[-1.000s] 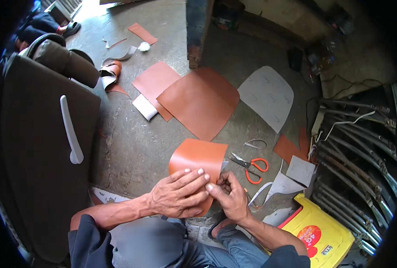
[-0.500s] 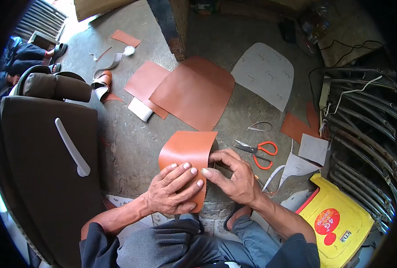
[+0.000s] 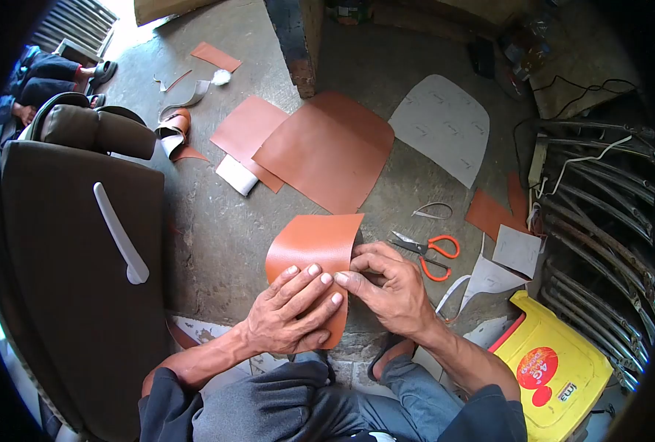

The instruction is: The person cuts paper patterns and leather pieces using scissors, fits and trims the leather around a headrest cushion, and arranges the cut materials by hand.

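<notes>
An orange-brown leatherette piece (image 3: 314,237), curved over and glossy, is held up in front of my lap. My left hand (image 3: 292,309) lies across its front face, fingers extended close together and thumb low near the bottom edge. At the right edge, my right hand (image 3: 390,287) pinches the piece between thumb and curled fingers; part of those fingers is hidden behind it. Scissors (image 3: 424,254) with orange handles lie on the floor just beyond my right hand, blades partly apart. A thin cut strip (image 3: 432,211) rests near them.
Large brown leatherette panels (image 3: 327,151) and a grey-backed panel (image 3: 442,127) lie on the concrete floor. Dark cushioned seating (image 3: 69,295) stands left, a yellow plastic stool (image 3: 563,368) right, beside stacked metal frames (image 3: 600,221). Another person's legs (image 3: 47,81) show at upper left.
The view has shifted slightly. My right thumb and fingers have closed in on the right edge of the leatherette piece. My left hand stays pressed on its front.
</notes>
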The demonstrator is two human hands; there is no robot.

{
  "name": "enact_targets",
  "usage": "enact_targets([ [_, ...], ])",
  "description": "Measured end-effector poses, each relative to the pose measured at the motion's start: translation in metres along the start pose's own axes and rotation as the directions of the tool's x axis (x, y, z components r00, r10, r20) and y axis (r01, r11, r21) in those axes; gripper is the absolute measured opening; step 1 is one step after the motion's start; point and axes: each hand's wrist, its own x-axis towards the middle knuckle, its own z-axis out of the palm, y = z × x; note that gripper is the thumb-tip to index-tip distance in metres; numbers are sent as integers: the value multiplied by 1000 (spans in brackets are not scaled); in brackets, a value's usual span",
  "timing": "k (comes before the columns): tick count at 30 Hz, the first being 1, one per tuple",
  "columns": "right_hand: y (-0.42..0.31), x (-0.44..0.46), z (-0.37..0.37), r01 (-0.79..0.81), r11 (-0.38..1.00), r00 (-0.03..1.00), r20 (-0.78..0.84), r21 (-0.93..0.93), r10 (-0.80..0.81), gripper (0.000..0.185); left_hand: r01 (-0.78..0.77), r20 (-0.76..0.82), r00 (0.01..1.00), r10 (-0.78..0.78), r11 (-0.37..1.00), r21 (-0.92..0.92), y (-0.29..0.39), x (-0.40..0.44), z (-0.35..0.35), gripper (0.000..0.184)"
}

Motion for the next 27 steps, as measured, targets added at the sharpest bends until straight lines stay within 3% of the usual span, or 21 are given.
enact_targets([
  [5, -3, 1, 2, -9, 997, 1000, -10, 73, 9, 24, 29, 1, 1000, -29, 1000, 5, 5, 3, -2, 52],
  [11, -4, 3, 1, 66, 997, 997, -42, -27, -67, 22, 55, 13, 998, -55, 998, 7, 9, 5, -1, 52],
  [17, -9, 3, -1, 4, 1000, 999, -45, -31, -5, 22, 73, 10, 997, -74, 997, 29, 14, 10, -1, 53],
  [19, -5, 3, -1, -96, 995, 995, -14, 34, 96, 22, 88, -28, 996, -87, 996, 29, 16, 13, -1, 53],
  [23, 2, 2, 2, -73, 996, 997, -8, 50, 73, 23, 82, -83, 993, -83, 997, -16, 10, 11, 2, 53],
  [25, -4, -5, 6, -78, 993, 983, -156, 88, 91, 26, 98, -92, 991, -99, 995, -12, 6, 16, 2, 54],
  [27, -7, -22, 2, -121, 993, 989, -89, 1, 121, 27, 103, -97, 990, -104, 995, -15, 1, 20, 0, 58],
])
